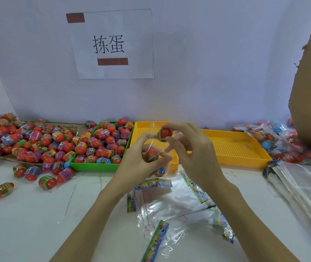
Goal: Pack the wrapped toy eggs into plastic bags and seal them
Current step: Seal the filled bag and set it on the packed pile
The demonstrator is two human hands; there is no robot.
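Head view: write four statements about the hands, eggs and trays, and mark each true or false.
1. The right hand pinches a wrapped egg at its fingertips. True.
2. The green tray holds no eggs. False: it is heaped with wrapped eggs.
3. The left hand holds a clear bag with an egg inside. True.
4. Both yellow trays are piled with eggs. False: their perforated floors show bare.

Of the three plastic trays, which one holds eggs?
The green tray, leftmost of the three, is heaped with wrapped eggs; both yellow trays beside it show bare perforated floors.
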